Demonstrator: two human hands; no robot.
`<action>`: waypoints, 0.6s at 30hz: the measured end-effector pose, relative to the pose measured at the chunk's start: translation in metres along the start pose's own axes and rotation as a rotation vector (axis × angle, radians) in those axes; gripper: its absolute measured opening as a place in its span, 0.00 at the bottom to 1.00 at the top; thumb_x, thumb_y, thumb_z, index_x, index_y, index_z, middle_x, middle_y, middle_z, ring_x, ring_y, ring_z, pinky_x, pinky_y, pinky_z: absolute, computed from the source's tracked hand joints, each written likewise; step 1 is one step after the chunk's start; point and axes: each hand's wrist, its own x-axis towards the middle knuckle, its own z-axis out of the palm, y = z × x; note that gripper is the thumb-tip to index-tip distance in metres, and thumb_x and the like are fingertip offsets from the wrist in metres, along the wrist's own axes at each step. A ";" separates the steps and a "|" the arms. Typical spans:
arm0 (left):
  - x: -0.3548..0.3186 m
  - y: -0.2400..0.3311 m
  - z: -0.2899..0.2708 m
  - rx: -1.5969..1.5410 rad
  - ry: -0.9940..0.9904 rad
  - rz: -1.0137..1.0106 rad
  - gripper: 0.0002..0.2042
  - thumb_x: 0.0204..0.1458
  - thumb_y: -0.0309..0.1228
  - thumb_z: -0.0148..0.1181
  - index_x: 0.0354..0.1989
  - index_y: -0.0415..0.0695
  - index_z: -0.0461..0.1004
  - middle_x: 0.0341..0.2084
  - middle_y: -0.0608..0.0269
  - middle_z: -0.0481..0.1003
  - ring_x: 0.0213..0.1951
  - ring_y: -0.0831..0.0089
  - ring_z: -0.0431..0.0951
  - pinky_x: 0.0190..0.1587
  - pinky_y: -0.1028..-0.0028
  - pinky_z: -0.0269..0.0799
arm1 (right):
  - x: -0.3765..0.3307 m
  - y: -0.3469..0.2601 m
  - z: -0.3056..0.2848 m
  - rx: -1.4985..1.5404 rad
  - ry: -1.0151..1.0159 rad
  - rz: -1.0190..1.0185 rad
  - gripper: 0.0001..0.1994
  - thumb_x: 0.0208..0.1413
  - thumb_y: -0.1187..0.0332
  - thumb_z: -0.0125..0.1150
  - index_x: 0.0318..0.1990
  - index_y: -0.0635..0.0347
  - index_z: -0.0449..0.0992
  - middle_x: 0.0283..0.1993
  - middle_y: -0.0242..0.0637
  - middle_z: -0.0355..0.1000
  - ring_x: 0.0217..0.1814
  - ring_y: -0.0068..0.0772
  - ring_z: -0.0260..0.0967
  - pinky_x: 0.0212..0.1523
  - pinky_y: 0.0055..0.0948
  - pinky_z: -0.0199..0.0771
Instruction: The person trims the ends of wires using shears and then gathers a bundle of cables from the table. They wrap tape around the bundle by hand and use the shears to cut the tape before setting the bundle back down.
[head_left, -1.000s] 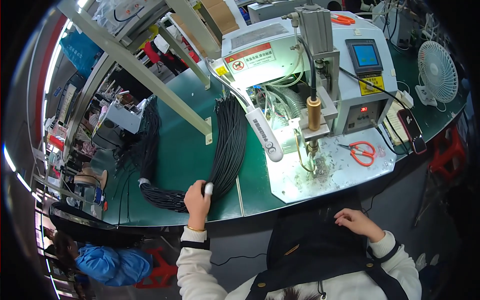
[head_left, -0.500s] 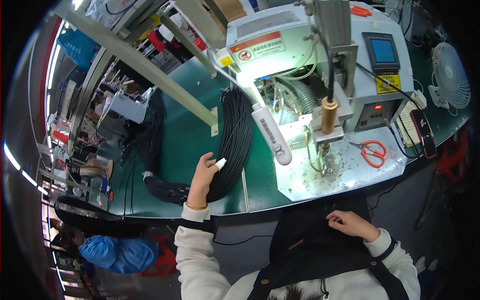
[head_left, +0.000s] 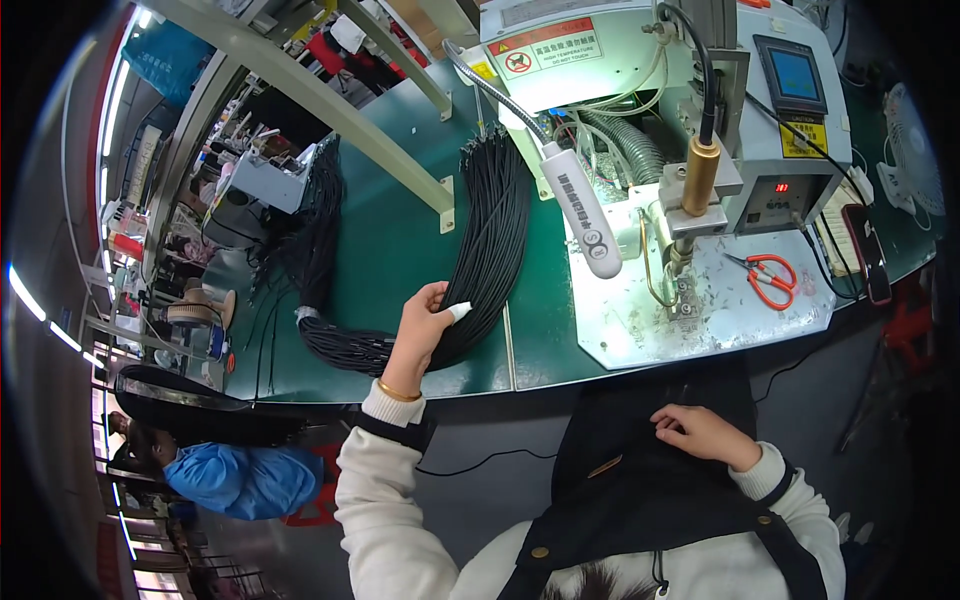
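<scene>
Black cable bundle (head_left: pixel 490 235) lay lengthwise on the green bench mat (head_left: pixel 400 240), keeping its strands straight beside the grey press machine (head_left: pixel 640 90). Your left hand (head_left: pixel 422 325) pinched a white-tipped cable; your right hand (head_left: pixel 700 432) rested loosely curled, empty, on your lap.

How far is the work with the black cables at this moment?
Done: nothing clearly; I cannot tell finished cables apart. In hand: the left hand grips the black cable bundle on the green table. Left: the machine plate beside the red scissors holds no cable, and the right hand rests in the lap.
</scene>
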 end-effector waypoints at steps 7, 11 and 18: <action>-0.046 0.020 -0.033 -0.529 0.089 0.175 0.17 0.47 0.26 0.52 0.47 0.38 0.64 0.39 0.64 0.68 0.42 0.77 0.67 0.39 0.84 0.60 | -0.003 0.001 0.008 -0.028 0.002 0.023 0.11 0.48 0.71 0.54 0.39 0.65 0.69 0.32 0.41 0.71 0.34 0.33 0.71 0.36 0.26 0.69; -0.122 0.077 -0.046 -1.138 0.237 0.574 0.14 0.45 0.22 0.47 0.43 0.41 0.63 0.37 0.63 0.64 0.41 0.72 0.63 0.41 0.75 0.57 | 0.010 -0.001 0.014 -0.050 0.003 0.019 0.11 0.46 0.70 0.56 0.38 0.65 0.69 0.32 0.42 0.71 0.33 0.36 0.71 0.34 0.27 0.70; -0.206 0.116 -0.020 -1.060 0.471 1.125 0.07 0.45 0.24 0.48 0.34 0.46 0.62 0.24 0.69 0.57 0.29 0.75 0.57 0.34 0.75 0.52 | 0.014 -0.015 0.014 -0.090 -0.001 0.055 0.11 0.45 0.73 0.55 0.38 0.66 0.69 0.31 0.42 0.71 0.32 0.32 0.70 0.34 0.25 0.70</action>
